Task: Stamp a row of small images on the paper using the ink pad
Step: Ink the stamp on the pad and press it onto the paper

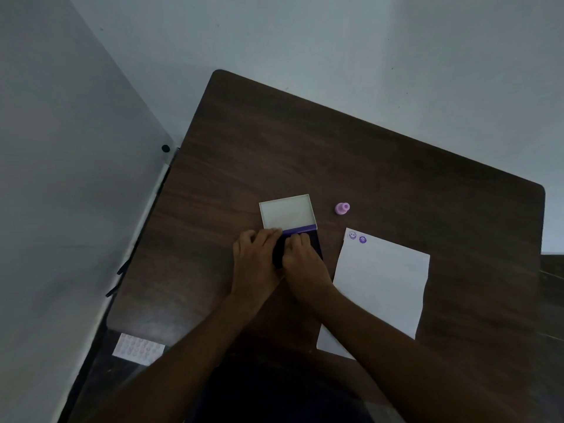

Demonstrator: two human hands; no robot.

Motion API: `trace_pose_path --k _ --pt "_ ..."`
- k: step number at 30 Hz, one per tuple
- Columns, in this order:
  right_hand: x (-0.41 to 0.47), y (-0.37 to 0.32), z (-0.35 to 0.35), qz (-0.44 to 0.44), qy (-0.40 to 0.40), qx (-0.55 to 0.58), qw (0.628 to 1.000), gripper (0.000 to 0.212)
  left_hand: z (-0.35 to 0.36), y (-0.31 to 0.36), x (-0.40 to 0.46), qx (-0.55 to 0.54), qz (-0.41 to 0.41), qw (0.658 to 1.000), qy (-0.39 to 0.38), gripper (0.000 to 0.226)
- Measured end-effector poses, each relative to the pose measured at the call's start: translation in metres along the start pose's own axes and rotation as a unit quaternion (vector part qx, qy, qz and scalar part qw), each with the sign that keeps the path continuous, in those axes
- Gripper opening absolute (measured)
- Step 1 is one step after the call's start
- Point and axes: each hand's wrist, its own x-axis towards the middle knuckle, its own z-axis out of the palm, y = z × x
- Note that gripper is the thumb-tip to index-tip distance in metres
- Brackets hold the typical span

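We see the right hand (300, 257) lying curled on the dark pad of the open ink pad (305, 239), fingers bent down over it; whether they pinch a stamp we cannot tell, since the knuckles hide whatever is beneath. The left hand (254, 261) lies just beside it, touching it, fingers folded against the pad's left edge and reaching to the purple hinge strip. It appears to brace the case; its grip is not clear either.

The ink pad's lid (287, 211) stands open on the far side, pale inside, joined to the base by the purple strip.

To the right, well apart from the pad, a small pink stamp (341, 208) rests on the dark wooden table (381, 178), clear of both hands.

The white paper (381, 288) lies right of the hands, tilted. At its far left corner sit two purple prints (357, 237) side by side: a smiley outline and a darker round mark.

Near the table's near left edge lies a pale dotted sheet (138, 349).
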Motion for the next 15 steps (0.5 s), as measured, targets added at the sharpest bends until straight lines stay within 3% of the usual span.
trace_pose_path --k 4,9,15 --pt "-0.0002 -0.0015 -0.0028 -0.018 0.045 -0.032 0.998 0.051 0.0005 0.0006 -0.0006 -0.002 -0.001 1.000 0.005 0.069" --pt "0.0018 0.0052 0.0022 -0.008 0.004 -0.029 1.000 0.067 0.0017 0.0002 -0.0004 -0.004 0.001 1.000 0.009 0.067" --pt "0.0009 0.0029 0.0023 0.004 0.003 -0.004 1.000 0.067 0.0039 -0.0021 -0.0002 0.004 0.006 1.000 0.008 0.069"
